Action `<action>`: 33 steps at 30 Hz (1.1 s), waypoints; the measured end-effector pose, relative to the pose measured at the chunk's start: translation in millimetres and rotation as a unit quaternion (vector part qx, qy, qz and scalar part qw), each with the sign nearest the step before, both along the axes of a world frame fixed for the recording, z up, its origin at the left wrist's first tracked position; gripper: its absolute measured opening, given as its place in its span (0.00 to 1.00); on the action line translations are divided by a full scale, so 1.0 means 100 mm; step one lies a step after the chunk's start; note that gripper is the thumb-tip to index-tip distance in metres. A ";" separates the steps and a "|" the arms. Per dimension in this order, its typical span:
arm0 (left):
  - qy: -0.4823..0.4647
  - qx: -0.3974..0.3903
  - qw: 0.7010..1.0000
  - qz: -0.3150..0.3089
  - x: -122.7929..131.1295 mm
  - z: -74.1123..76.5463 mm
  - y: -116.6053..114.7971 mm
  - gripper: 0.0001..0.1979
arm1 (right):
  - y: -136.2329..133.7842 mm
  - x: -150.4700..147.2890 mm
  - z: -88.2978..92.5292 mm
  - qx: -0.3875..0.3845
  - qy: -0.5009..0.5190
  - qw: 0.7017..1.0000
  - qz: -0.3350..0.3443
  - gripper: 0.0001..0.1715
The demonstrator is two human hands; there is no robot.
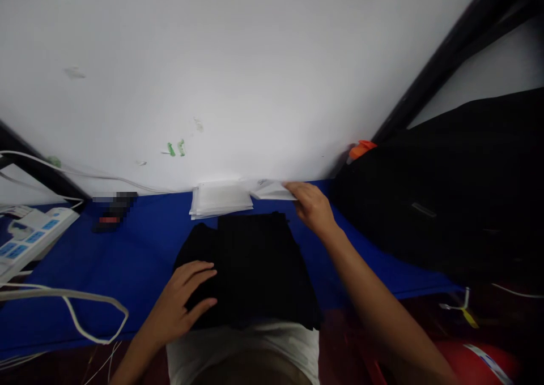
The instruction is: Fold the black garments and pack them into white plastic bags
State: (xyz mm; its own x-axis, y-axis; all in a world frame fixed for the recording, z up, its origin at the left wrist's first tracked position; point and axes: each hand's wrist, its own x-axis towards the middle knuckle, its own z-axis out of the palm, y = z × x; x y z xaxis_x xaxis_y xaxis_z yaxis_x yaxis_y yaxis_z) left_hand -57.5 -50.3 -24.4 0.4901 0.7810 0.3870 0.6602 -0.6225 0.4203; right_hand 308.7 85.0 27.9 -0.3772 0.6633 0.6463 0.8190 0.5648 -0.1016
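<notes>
Folded black cloth, looking like a garment, lies across the front of the blue-covered table. My left hand rests on its left side with the fingers spread. At the back, against the wall, sits a stack of thin white sheets; whether they are paper or plastic bags I cannot tell. Just right of that stack, my right hand pinches the edge of one white sheet, which has faint dark print and is partly lifted and blurred.
A large black bag fills the right side, with an orange thing behind it. On the left are a white power strip, loose white cables and a pixelated dark object. A white wall closes off the back.
</notes>
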 end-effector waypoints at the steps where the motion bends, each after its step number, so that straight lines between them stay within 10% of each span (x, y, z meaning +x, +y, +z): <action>1: 0.041 -0.021 0.999 -0.027 -0.05 -0.05 -0.02 0.25 | 0.12 0.06 -0.07 -0.006 -0.007 1.000 -0.024 0.31; 8: 0.142 -0.075 0.985 -0.066 -0.12 -0.09 -0.11 0.41 | 0.34 0.18 -0.61 -0.204 -0.090 0.975 -0.010 0.32; 17: 0.142 -0.020 0.987 -0.076 -0.19 -0.07 -0.14 0.23 | -1.16 -0.19 -0.38 -0.277 -0.023 0.948 0.158 0.29; 22: 0.122 -0.023 0.990 -0.067 -0.28 -0.04 -0.17 0.19 | -1.67 -0.14 -0.39 -0.362 -0.035 0.923 0.124 0.33; 27: 0.049 -0.033 0.998 -0.037 -0.26 0.02 -0.05 0.09 | -1.61 0.03 -0.36 -0.383 0.028 0.916 0.118 0.09; 33: -0.009 -0.027 0.998 0.062 -0.16 0.10 0.24 0.12 | -1.26 0.09 -0.15 -0.435 0.051 0.894 0.097 0.08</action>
